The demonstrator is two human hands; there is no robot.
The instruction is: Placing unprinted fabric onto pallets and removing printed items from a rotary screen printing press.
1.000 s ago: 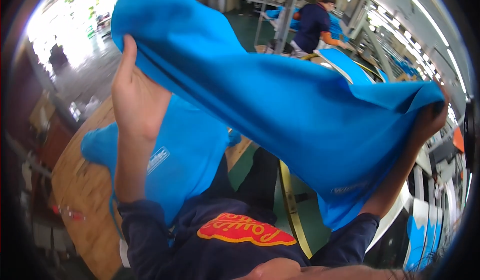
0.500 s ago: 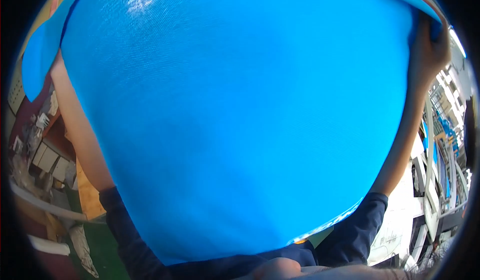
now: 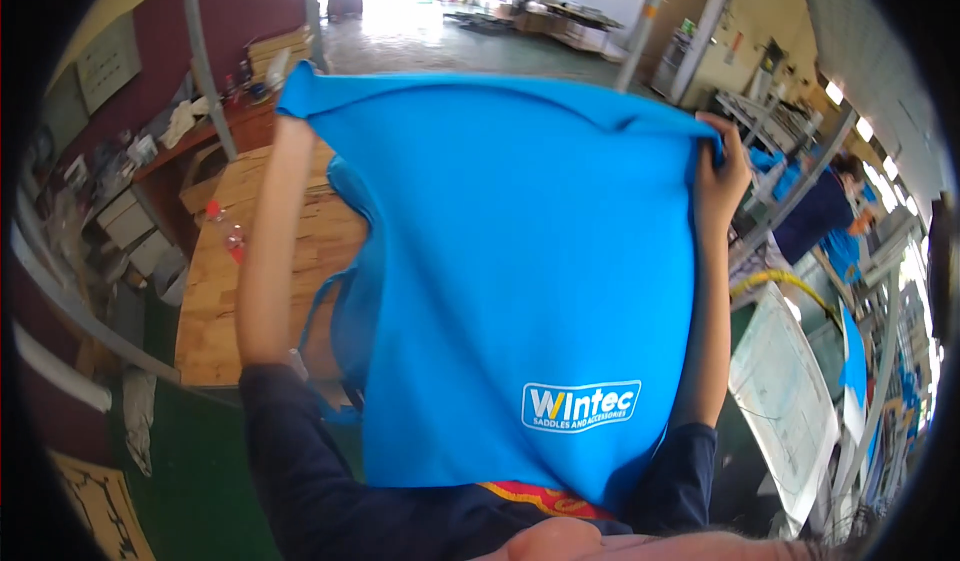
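Note:
A large piece of blue fabric [image 3: 530, 261] is stretched up between my two raised hands, its front hanging down to my body. A white-edged printed label sits near its lower right. My left hand [image 3: 292, 127] holds the upper left corner; a fold of the fabric covers its fingers. At the upper right edge, my right hand [image 3: 733, 166] has its fingers wrapped round the bunched fabric. Behind the left side, more blue fabric with a thin looped strap [image 3: 352, 291] lies over the wooden table [image 3: 215, 311].
A clear bottle with a red cap [image 3: 230, 229] stands on the table at left. A white-topped board [image 3: 785, 401] leans at the lower right, near a yellow hose [image 3: 785, 279]. Another person in a dark top [image 3: 815, 216] works farther right. Grey posts [image 3: 210, 71] rise around.
The fabric, which filled most of the view, has moved lower and away, so the room and printed label now show. Both hands have come down and inward, still holding it.

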